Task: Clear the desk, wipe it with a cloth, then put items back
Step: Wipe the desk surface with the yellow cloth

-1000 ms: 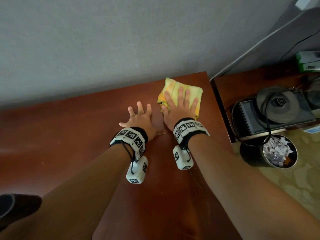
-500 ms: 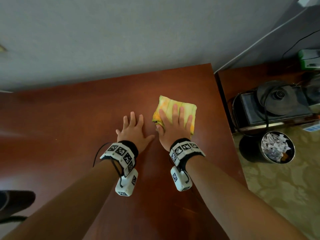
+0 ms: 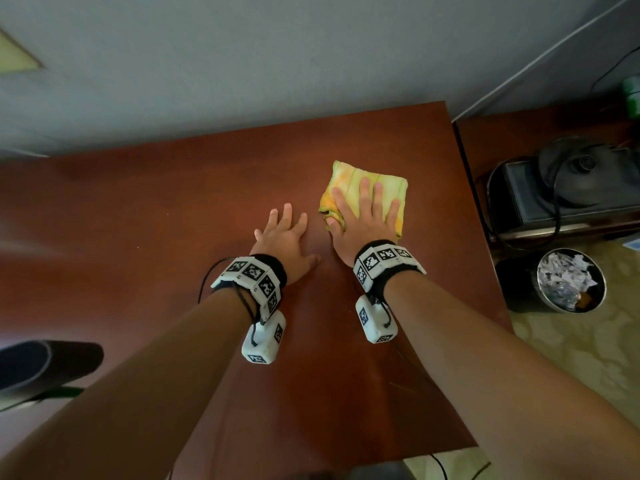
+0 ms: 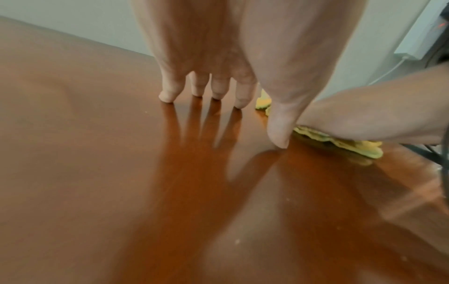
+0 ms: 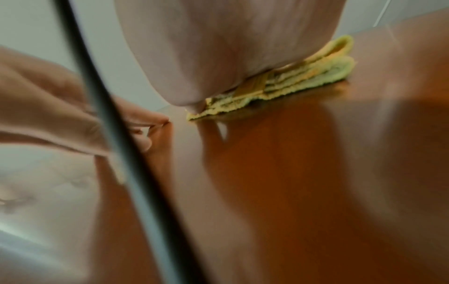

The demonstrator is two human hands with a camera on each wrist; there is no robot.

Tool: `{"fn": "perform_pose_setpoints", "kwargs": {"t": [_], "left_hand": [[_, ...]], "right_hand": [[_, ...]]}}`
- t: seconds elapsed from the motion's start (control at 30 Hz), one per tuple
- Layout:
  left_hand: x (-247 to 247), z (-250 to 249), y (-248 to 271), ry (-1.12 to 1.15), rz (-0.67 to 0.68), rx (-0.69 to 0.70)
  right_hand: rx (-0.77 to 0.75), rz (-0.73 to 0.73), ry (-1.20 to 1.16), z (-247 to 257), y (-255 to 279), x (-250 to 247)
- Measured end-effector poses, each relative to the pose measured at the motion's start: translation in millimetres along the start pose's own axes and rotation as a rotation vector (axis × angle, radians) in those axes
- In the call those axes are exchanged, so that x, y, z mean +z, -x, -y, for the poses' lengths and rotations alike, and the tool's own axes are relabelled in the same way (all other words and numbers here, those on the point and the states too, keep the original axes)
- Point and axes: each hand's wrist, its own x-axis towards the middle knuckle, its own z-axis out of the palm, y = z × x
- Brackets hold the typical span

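Reddish-brown polished wood makes up the worktop [image 3: 138,237], which runs up to a grey wall at its far edge. A folded yellow-green terry cloth [image 3: 367,181] lies flat on the worktop toward its far right corner, and the right hand [image 3: 363,223] presses down on it with straight, spread fingers [image 3: 363,192], the palm covering the near part of the cloth; the right wrist view shows the cloth's folded layers squeezed under the heel of the hand [image 5: 218,57]. Just to the left, not touching the cloth, the left hand [image 3: 284,240] rests flat on the bare wood, its fingers [image 4: 170,90] straight and slightly apart with the tips on the surface and nothing in its hold. Off the worktop's right side, on the floor, stands a round metal bin of crumpled paper [image 3: 568,284], and beyond it a dark boxy appliance with a round black lid [image 3: 554,188] sits on a lower wooden surface.
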Motion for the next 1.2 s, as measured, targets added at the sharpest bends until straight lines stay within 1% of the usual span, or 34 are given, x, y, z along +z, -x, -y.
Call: {"fn": "perform_pose_setpoints", "kwargs": {"t": [0.17, 0.37, 0.53, 0.67, 0.73, 0.8, 0.93, 1.07, 1.13, 1.2], "left_hand": [[18, 11, 29, -0.05, -0.024, 0.038], [52, 29, 79, -0.081, 0.006, 0.062], [62, 45, 102, -0.101, -0.008, 0.092], [67, 47, 117, -0.028, -0.043, 0.083], [71, 47, 125, 0.026, -0.077, 0.07], [75, 45, 130, 0.032, -0.095, 0.067], [89, 34, 142, 0.028, -0.095, 0.069], [104, 22, 151, 0.001, -0.1, 0.048], [108, 19, 153, -0.021, -0.083, 0.039], [110, 18, 154, -0.032, -0.072, 0.037]], "right_hand": [[0.021, 0.012, 0.008, 15, 57, 18], [0.039, 0.007, -0.016, 34, 124, 41], [0.073, 0.021, -0.034, 60, 182, 63], [0.036, 0.008, -0.033, 82, 226, 82], [-0.002, 0.031, -0.034, 89, 246, 89], [-0.05, 0.047, -0.05, 93, 261, 94], [-0.119, -0.015, -0.045, 88, 282, 101], [-0.199, 0.008, -0.005, 65, 290, 102], [-0.184, 0.028, 0.019, 47, 290, 98], [-0.104, 0.033, 0.02, 29, 288, 94]]}}
